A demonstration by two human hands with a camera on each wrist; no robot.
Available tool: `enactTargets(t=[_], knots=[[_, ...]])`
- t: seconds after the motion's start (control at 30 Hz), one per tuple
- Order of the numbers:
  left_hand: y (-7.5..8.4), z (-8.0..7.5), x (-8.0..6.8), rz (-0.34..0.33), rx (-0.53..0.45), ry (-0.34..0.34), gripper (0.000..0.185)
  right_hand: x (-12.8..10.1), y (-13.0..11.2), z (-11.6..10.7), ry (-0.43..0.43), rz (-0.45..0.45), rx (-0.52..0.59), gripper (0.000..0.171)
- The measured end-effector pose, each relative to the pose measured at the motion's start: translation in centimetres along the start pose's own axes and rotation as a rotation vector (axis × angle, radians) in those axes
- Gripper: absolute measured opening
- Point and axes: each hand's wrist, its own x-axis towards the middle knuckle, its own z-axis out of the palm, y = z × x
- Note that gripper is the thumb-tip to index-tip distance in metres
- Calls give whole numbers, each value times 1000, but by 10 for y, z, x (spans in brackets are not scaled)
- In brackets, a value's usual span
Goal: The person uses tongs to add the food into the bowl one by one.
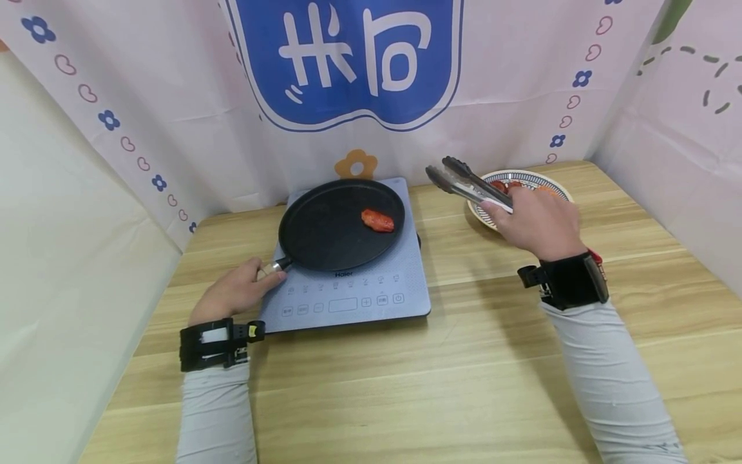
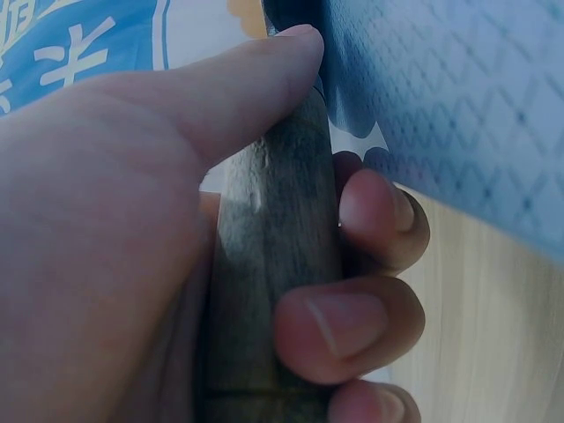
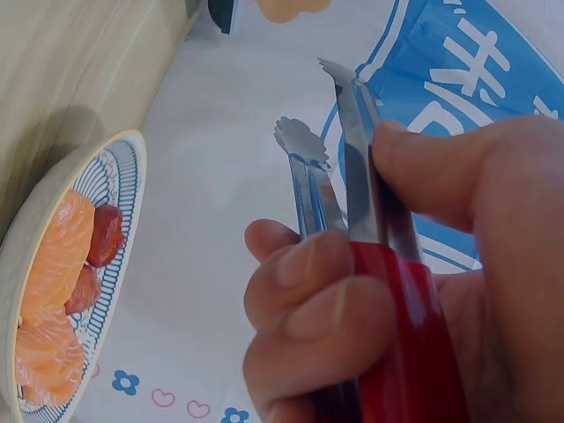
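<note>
My left hand [image 1: 234, 291] grips the wooden handle [image 2: 278, 229] of a black frying pan [image 1: 324, 225], fingers curled round it and thumb along the top. A reddish, glossy piece of meat [image 1: 378, 220] lies in the right part of the pan. In my right hand [image 1: 545, 219] is a pair of metal tongs [image 1: 464, 187] with a red grip [image 3: 405, 344]. Their scalloped tips point left, stand apart and hold nothing. Beneath the tongs is a patterned plate [image 1: 560, 187]; in the right wrist view it carries orange salmon slices [image 3: 57, 264] and dark red pieces [image 3: 106, 236].
The pan sits on a grey-blue induction cooker [image 1: 414, 283] with a touch panel along its front. Both stand on a wooden table [image 1: 371, 399]. A printed curtain [image 1: 498, 90] hangs close behind, and pale sheets close in the left and right sides.
</note>
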Motion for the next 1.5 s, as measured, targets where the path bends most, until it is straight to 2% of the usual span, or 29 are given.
enactTargets(t=[0.33, 0.93, 1.5], knots=[[0, -1, 0, 1, 1, -6, 50, 1, 6, -2, -44, 49, -6, 63], [-3, 0, 1, 5, -9, -10, 51, 2, 15, -2, -61, 100, -2, 71], [-3, 0, 1, 19, -4, -10, 53, 5, 26, 4, -48, 137, 5, 64]])
